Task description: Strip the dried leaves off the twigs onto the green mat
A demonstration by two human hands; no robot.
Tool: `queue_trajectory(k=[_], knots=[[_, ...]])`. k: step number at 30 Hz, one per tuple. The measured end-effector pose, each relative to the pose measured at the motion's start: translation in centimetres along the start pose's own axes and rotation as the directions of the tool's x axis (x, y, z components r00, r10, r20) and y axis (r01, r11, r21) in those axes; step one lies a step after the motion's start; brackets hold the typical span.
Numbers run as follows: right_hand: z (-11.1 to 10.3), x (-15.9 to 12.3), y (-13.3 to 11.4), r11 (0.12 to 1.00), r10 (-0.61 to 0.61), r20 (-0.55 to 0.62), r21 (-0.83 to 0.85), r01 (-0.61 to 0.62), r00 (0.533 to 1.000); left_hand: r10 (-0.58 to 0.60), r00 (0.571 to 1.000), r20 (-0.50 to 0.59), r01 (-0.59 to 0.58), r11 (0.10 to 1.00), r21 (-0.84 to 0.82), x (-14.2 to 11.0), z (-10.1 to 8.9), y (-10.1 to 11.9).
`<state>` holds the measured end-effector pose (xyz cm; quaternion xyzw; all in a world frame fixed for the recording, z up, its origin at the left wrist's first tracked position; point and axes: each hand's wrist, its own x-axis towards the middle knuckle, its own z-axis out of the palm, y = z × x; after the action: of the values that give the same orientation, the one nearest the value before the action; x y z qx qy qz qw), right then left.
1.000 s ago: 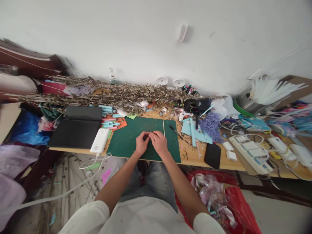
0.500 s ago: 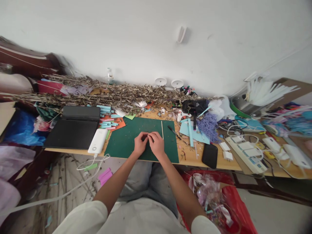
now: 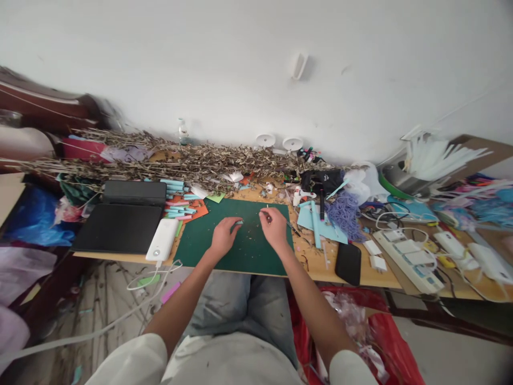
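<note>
Loss of the tiny pale-blue piece onto the green mat below could follow if the left hand, apparently pinching it between fingertips, slackens; whether the curled right hand grips anything, I cannot tell.

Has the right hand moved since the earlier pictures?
Yes: judged against the green mat, the right hand has shifted toward the mat's right edge, away from the left hand.
</note>
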<state>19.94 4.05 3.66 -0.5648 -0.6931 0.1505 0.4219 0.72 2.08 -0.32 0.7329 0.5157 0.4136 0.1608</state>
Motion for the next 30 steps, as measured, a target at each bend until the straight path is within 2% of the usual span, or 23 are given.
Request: queue_trajectory(k=[2,4,8,12,17,19,23,26,28,30], knots=[[-0.6,2.6,1.1,0.997,0.008,0.027,-0.076,-0.006,1.000,0.086,0.991,0.100,-0.102,0.980,0.172,0.4,-1.7,-1.1],[-0.8,5.2,2.1,0.984,0.019,0.082,-0.179,-0.004,0.996,0.122,0.974,0.191,-0.176,0.938,0.298,0.5,-3.0,-2.4],[0.2,10.0,2.8,0.935,0.012,0.234,-0.346,0.071,0.972,0.133,0.950,0.282,-0.240,0.890,0.389,-0.2,-3.8,-4.4],[3.4,13.3,1.4,0.870,-0.026,0.352,-0.452,0.195,0.936,0.136,0.948,0.288,-0.240,0.899,0.365,-1.0,-3.4,-5.2],[9.2,15.7,-2.3,0.822,-0.185,0.505,-0.390,0.415,0.843,0.142,0.961,0.236,-0.218,0.916,0.336,-1.8,-2.8,-5.1],[11.1,16.6,-3.5,0.788,-0.232,0.493,-0.409,0.459,0.838,0.134,0.966,0.222,-0.206,0.916,0.344,-2.0,-2.8,-5.1],[13.4,18.6,-4.6,0.740,-0.283,0.392,-0.491,0.459,0.875,0.101,0.974,0.203,-0.170,0.917,0.361,-2.2,-2.9,-4.9],[14.2,19.5,-4.2,0.741,-0.165,0.406,-0.551,0.385,0.899,0.091,0.976,0.200,-0.158,0.923,0.350,-2.1,-2.9,-4.8],[14.4,19.7,-3.7,0.743,-0.087,0.436,-0.571,0.350,0.896,0.087,0.976,0.198,-0.151,0.928,0.340,-2.1,-2.9,-4.8],[14.4,19.7,-3.5,0.756,-0.099,0.449,-0.546,0.361,0.888,0.083,0.977,0.197,-0.147,0.930,0.337,-2.1,-2.9,-4.8]])
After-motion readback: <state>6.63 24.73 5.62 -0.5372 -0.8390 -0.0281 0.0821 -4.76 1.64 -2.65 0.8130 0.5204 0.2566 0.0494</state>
